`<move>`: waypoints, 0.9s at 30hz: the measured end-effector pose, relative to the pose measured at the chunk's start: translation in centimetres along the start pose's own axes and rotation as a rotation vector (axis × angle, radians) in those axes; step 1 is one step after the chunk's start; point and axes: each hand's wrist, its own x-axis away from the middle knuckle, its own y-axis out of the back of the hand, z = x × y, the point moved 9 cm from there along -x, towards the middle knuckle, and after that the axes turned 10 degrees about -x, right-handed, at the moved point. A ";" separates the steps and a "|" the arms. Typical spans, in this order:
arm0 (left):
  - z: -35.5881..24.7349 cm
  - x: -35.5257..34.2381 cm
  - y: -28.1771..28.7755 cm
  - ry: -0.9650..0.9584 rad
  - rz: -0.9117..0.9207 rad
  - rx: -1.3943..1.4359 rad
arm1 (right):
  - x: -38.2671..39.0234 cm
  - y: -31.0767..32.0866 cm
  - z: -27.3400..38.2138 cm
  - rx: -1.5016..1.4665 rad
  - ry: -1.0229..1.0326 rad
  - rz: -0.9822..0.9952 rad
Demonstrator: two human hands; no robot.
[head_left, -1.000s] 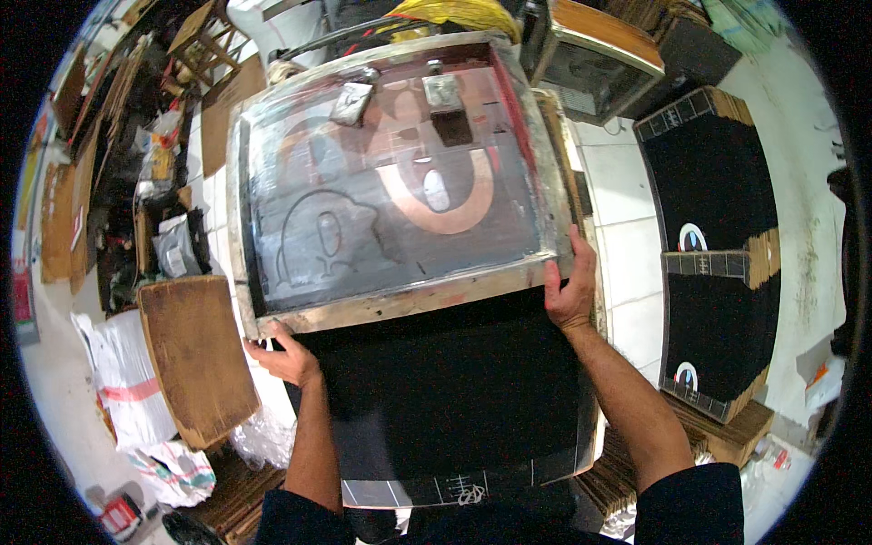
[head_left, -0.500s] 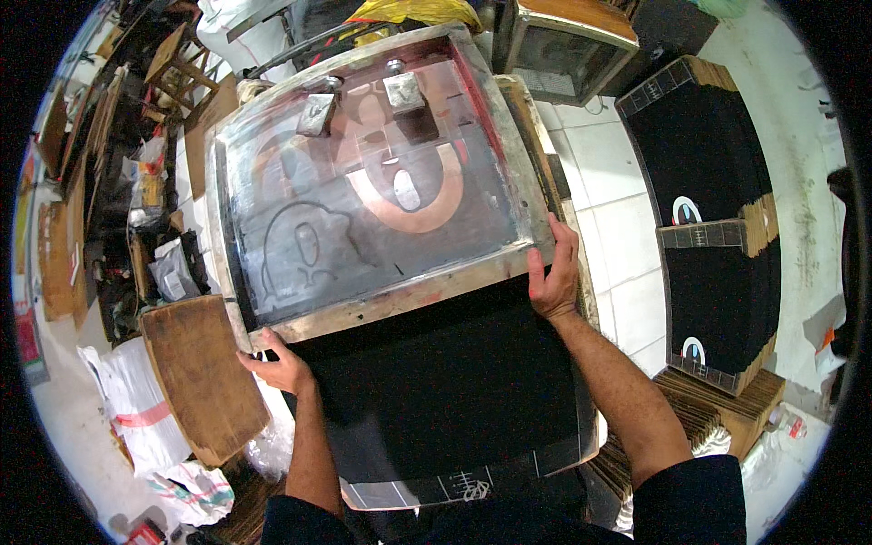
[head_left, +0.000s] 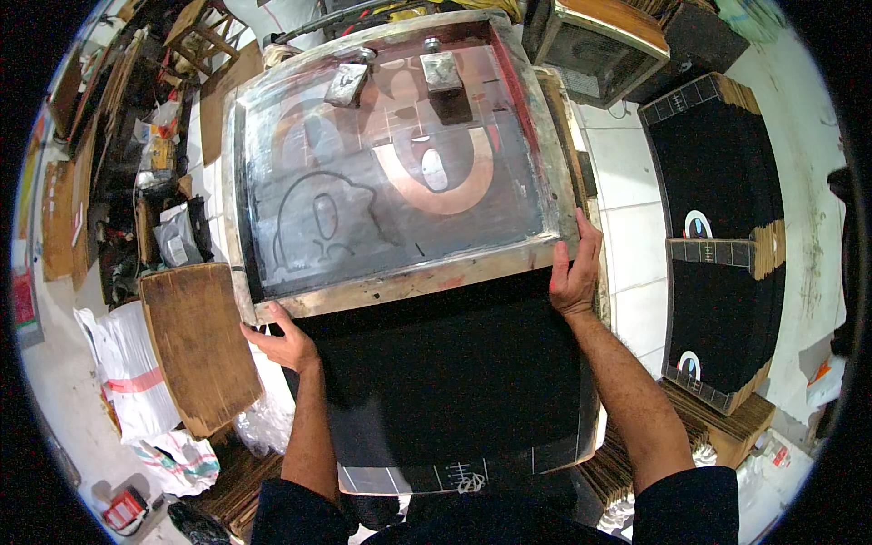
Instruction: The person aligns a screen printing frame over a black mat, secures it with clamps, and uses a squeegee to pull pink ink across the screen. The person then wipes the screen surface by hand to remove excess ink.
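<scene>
Both hands grip a large screen printing frame (head_left: 409, 284), whose translucent mesh shows dark line drawings and a peach U-shaped band. My left hand (head_left: 287, 340) is closed on its near left corner; my right hand (head_left: 576, 272) is closed on its near right corner. Two metal blocks (head_left: 441, 73) sit at the far side of the frame. Beneath its near edge lies a black sheet (head_left: 445, 391) with a marked border along the near end. The frame's underside is hidden.
Right: black printed boards (head_left: 718, 173) in stacks, cardboard piles (head_left: 713, 416), a wood-topped cabinet (head_left: 599, 50) farther back. Left: a wooden board (head_left: 198, 350), white sacks (head_left: 127, 368), a cluttered shelf of packets (head_left: 159, 154) and a wooden stool (head_left: 195, 32). White tiled floor (head_left: 627, 245) runs beside the frame.
The view shifted slightly between frames. The frame and both hands sit a little higher in the picture than a second ago, with the same grip at its two near corners.
</scene>
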 end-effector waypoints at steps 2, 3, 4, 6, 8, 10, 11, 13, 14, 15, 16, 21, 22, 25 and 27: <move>-0.3 0.0 0.1 -0.013 0.002 -0.001 | 0.0 0.0 0.0 0.012 0.009 0.001; -0.3 0.0 0.1 -0.005 0.013 -0.003 | 0.0 0.0 0.0 0.009 0.009 0.003; -0.3 0.0 0.1 -0.005 0.017 -0.006 | 0.0 -0.1 0.0 0.005 0.007 0.004; -0.4 0.0 0.0 0.000 0.024 -0.012 | 0.0 -0.1 -0.1 0.011 0.008 0.006; -0.4 -0.1 0.0 -0.006 0.020 -0.017 | -0.1 -0.1 0.0 0.028 0.013 0.004; -0.2 -0.1 -0.1 0.007 0.031 -0.015 | -0.1 -0.1 0.0 0.037 0.012 0.003; -0.2 -0.1 -0.1 -0.002 0.022 -0.016 | -0.1 -0.1 0.0 0.042 0.010 0.003; -0.1 -0.2 -0.2 -0.004 0.025 -0.016 | -0.1 -0.1 0.0 0.035 0.006 0.000; -0.2 -0.2 -0.2 -0.018 0.013 -0.019 | -0.1 -0.1 0.0 0.032 0.003 -0.001; -0.1 -0.2 -0.2 -0.012 0.018 -0.019 | -0.1 0.0 0.1 0.028 0.007 -0.006; -0.1 -0.2 -0.2 -0.015 0.014 -0.021 | -0.1 0.0 0.1 0.023 0.010 -0.011; 0.1 -0.1 -0.4 0.013 0.031 -0.017 | -0.1 0.0 0.0 0.023 0.012 -0.015; 0.0 -0.1 -0.3 0.012 0.032 -0.016 | -0.1 0.0 0.0 0.027 0.007 -0.016; 0.0 -0.1 -0.3 0.033 0.043 -0.021 | -0.1 0.0 -0.1 0.029 0.006 -0.022; 0.0 -0.1 -0.3 0.035 0.037 -0.029 | 0.0 0.0 -0.1 0.030 0.007 -0.026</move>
